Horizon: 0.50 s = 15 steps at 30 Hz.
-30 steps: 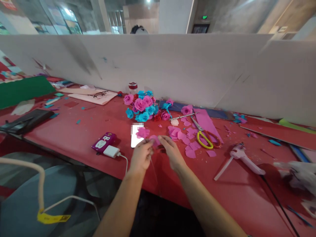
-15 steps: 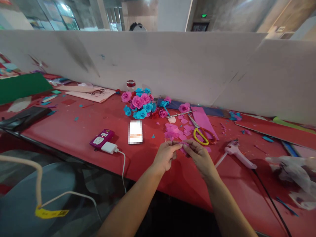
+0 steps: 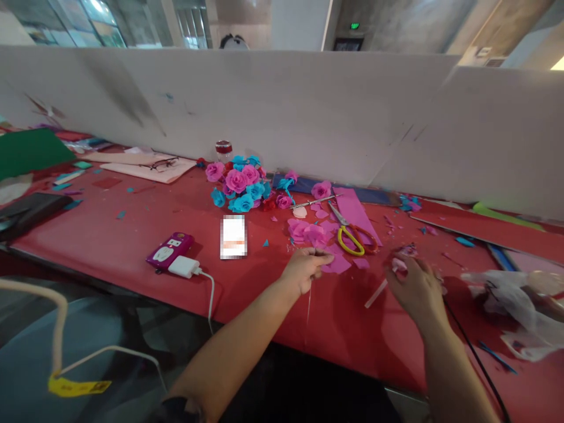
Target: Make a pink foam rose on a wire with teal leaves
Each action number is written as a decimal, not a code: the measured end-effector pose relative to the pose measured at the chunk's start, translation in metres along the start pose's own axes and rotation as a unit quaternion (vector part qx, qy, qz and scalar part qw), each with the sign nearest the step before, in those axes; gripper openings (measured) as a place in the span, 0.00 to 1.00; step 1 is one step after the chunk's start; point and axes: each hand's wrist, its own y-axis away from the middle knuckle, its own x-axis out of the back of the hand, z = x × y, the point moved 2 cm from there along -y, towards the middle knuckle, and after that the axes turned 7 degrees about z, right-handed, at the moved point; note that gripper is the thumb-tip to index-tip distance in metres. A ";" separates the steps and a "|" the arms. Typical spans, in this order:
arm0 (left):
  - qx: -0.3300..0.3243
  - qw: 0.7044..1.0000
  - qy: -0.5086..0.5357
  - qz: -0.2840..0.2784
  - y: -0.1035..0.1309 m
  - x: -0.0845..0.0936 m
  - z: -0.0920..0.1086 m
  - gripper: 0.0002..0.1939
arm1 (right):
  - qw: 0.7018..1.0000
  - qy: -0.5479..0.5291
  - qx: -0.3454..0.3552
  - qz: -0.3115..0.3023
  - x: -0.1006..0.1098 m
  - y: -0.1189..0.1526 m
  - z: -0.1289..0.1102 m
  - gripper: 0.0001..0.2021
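Observation:
My left hand point(image 3: 306, 270) is closed in a pinch above the table's front part. A thin, pale wire point(image 3: 309, 308) hangs down from it; anything else between the fingertips is too small to make out. Just right of those fingertips is a pink paper petal point(image 3: 337, 262). My right hand point(image 3: 416, 288) is wrapped over a pink hot glue gun point(image 3: 400, 265), hiding most of its body. The glue stick point(image 3: 376, 295) pokes out to the left. Beyond my hands lie more pink petals point(image 3: 315, 234) and yellow-and-orange-handled scissors point(image 3: 351, 239).
Pink and blue paper flowers point(image 3: 242, 181) stand by the partition point(image 3: 273, 106). Tweezers point(image 3: 315, 201) lie near a pink paper sheet point(image 3: 359, 211). A purple power socket point(image 3: 170, 251) with a white charger is at left. A plastic bag point(image 3: 520, 305) sits at right.
My right hand has left my left hand, moved right and closed on the glue gun, which has shifted slightly. My left hand stays pinched near the petals. The view has turned a little.

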 end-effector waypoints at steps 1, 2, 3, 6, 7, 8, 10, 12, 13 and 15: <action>0.000 1.000 -0.008 -0.002 -0.005 -0.002 0.001 0.11 | 0.997 0.072 -0.006 0.001 0.000 -0.003 0.013 0.21; 0.003 1.000 -0.014 -0.006 -0.010 -0.003 0.003 0.11 | 0.992 0.126 -0.015 -0.017 0.000 -0.005 0.023 0.22; 0.009 1.000 -0.017 -0.012 -0.014 -0.005 0.004 0.12 | 0.985 0.165 -0.027 -0.043 -0.001 -0.006 0.031 0.23; 0.030 0.999 -0.009 -0.031 -0.026 -0.009 0.009 0.13 | 0.968 0.222 -0.045 -0.107 -0.003 -0.007 0.037 0.23; 0.035 0.999 -0.004 -0.037 -0.030 -0.009 0.009 0.13 | 0.966 0.231 -0.043 -0.110 -0.003 -0.007 0.037 0.22; 0.039 0.998 0.001 -0.042 -0.033 -0.008 0.009 0.12 | 0.964 0.239 -0.042 -0.106 -0.002 -0.006 0.035 0.22; 0.046 0.998 0.010 -0.051 -0.038 -0.005 0.008 0.11 | 0.962 0.251 -0.045 -0.099 0.000 -0.006 0.034 0.20; 0.056 0.997 0.018 -0.059 -0.042 -0.001 0.005 0.10 | 0.958 0.263 -0.054 -0.101 0.001 -0.005 0.035 0.20; 0.061 0.996 0.021 -0.062 -0.043 0.000 0.004 0.09 | 0.956 0.269 -0.060 -0.104 0.002 -0.004 0.035 0.20; 0.073 0.995 0.028 -0.069 -0.043 0.003 0.001 0.09 | 0.951 0.282 -0.071 -0.108 0.003 -0.004 0.037 0.21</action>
